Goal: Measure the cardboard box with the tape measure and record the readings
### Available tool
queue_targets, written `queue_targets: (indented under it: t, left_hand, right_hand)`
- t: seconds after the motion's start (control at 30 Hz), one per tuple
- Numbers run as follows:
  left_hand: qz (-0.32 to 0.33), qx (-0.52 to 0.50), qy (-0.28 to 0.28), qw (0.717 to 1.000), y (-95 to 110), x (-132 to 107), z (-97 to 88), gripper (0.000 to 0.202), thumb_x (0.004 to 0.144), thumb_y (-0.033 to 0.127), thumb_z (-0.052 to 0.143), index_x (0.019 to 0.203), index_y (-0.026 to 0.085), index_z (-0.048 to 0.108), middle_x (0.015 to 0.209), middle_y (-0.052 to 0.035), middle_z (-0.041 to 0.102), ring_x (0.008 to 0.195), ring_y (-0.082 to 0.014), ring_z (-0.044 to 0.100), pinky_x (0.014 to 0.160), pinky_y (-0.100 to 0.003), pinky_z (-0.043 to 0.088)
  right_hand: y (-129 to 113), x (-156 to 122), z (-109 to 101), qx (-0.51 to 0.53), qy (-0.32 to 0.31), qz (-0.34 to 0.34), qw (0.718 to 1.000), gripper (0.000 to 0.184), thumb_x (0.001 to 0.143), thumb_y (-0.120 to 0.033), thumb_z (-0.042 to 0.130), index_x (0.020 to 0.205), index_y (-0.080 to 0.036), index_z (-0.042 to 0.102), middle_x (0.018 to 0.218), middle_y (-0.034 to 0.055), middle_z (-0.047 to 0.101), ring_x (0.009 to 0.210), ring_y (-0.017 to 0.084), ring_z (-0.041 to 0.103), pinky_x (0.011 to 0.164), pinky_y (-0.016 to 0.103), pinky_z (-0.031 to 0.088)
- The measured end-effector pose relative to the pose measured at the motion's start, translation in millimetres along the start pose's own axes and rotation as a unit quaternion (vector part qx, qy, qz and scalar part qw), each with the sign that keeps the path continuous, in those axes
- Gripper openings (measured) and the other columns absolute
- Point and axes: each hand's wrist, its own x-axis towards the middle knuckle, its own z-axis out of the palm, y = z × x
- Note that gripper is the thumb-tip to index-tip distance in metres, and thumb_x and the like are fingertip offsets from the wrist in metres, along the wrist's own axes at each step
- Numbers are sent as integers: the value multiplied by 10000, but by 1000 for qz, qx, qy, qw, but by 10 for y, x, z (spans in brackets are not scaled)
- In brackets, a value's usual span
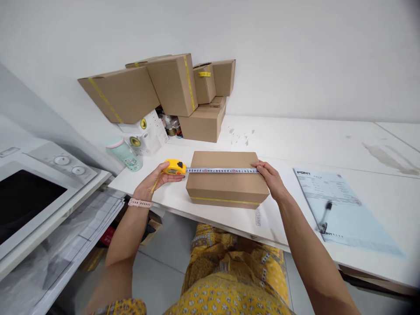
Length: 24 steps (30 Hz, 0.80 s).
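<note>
A brown cardboard box [226, 186] with a yellow strip along its front side lies on the white table. My left hand [160, 175] is closed around a yellow tape measure [175, 166] just off the box's left end. From its case the white blade [219, 170] runs across the top of the box to the right. At the box's right edge, my right hand [268, 175] pinches the blade's end between thumb and fingers. A yellow wrist cord hangs below the case.
Several cardboard boxes [172, 83] are stacked against the wall, beside white cartons [147, 135] and a mint-green tumbler [124, 154]. A microwave [36, 183] stands at left. To the right lie a printed document [337, 205] and a black pen [325, 216]. The table's front edge is near my body.
</note>
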Motion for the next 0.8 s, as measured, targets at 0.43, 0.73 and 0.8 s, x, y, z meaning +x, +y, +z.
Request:
queue_targets:
  t: [0.43,0.73,0.8]
  left_hand:
    - [-6,9,16,1000,50,100,-47,500,907,438,619,1272,99,657,1186,-197,752,969,-384,765,986,-576,556]
    - [-23,43,1,999,33,125,-122,530,918,486,574,1284,114,667,1166,-191,761,1003,-383,757,983,-548,558]
    - [-23,44,-2,999,17,144,-141,537,918,499,566,1276,114,676,1170,-193,759,1008,-383,756,982,-542,559]
  right_hand:
    - [-42,-56,23,-12,12,0,1000,377,879,-577,590,1033,-267,739,1404,38,612,1278,287,538,1059,410,421]
    - [-16,-54,9,5,8,-16,1000,438,851,-605,611,1085,-259,744,1393,45,631,1261,275,550,1053,410,429]
    - [-12,-61,9,5,7,-12,1000,478,848,-633,607,1113,-258,739,1390,46,633,1242,272,561,1022,401,452]
